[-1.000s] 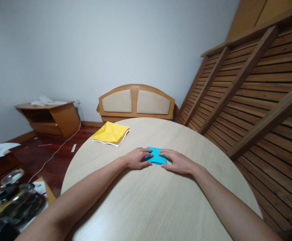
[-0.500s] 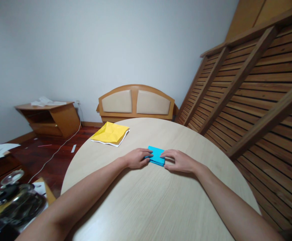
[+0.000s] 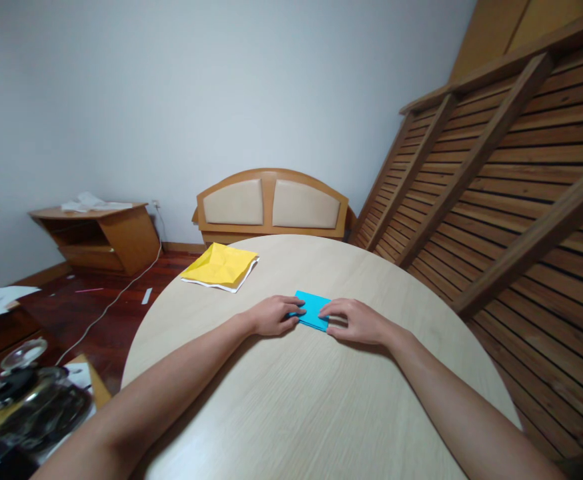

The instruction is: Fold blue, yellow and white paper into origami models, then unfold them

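Two hands (image 3: pixel 274 315), one blue paper (image 3: pixel 313 309), one yellow paper (image 3: pixel 220 265), perhaps layered.

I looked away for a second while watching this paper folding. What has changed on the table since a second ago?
The right hand slid a little left over the blue paper, so less blue shows and its right edge is now covered. The left hand stayed pressed on the paper's left edge. The yellow paper and the table are as before.

Two bare forearms and two bare hands — left hand (image 3: pixel 272 315), right hand (image 3: pixel 359 321) — no sleeves, gloves, rings or watch visible; fingers slender, nails short.
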Action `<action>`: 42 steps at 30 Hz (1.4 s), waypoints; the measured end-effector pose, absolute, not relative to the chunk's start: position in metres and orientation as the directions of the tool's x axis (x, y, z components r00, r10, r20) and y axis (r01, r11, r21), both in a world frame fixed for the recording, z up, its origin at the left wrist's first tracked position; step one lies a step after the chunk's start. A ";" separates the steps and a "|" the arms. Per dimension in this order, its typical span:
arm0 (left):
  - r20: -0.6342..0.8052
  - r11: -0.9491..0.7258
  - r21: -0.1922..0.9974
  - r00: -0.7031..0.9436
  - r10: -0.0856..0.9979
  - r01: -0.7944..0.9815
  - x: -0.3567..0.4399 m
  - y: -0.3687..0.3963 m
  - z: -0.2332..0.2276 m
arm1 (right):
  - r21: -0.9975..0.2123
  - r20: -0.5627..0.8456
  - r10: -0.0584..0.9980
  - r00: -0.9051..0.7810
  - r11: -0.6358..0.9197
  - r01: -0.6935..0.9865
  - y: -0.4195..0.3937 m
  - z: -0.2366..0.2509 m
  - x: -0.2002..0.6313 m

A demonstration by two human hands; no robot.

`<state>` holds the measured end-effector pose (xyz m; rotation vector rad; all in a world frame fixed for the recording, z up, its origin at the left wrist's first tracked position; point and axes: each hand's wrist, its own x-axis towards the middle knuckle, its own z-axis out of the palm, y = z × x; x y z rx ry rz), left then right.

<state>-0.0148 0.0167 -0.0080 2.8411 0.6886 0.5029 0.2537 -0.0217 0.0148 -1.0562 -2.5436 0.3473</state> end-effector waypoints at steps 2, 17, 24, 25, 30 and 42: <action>0.277 -0.877 0.244 0.837 0.472 0.414 -0.015 0.017 -0.007 | -0.360 0.236 0.711 -0.663 0.698 0.619 -0.021 0.013 0.255; 0.294 -0.889 0.136 0.840 0.457 0.437 -0.013 0.015 0.000 | -0.347 0.234 0.732 -0.639 0.677 0.649 -0.016 0.006 0.262; 0.340 -0.813 0.186 0.740 0.580 0.552 -0.007 0.013 -0.007 | -0.344 0.240 0.737 -0.632 0.673 0.654 -0.011 -0.002 0.265; 0.335 -0.793 0.213 0.720 0.608 0.571 -0.006 0.012 -0.008 | -0.337 0.241 0.745 -0.622 0.666 0.666 -0.011 -0.002 0.264; 0.275 -0.653 0.436 0.599 0.752 0.619 0.000 0.013 -0.015 | -0.298 0.264 0.782 -0.564 0.623 0.724 -0.008 -0.005 0.263; 0.329 -0.376 0.916 0.272 0.904 0.143 0.012 0.020 -0.020 | -0.781 0.298 0.916 -0.267 0.395 0.483 -0.001 -0.015 0.244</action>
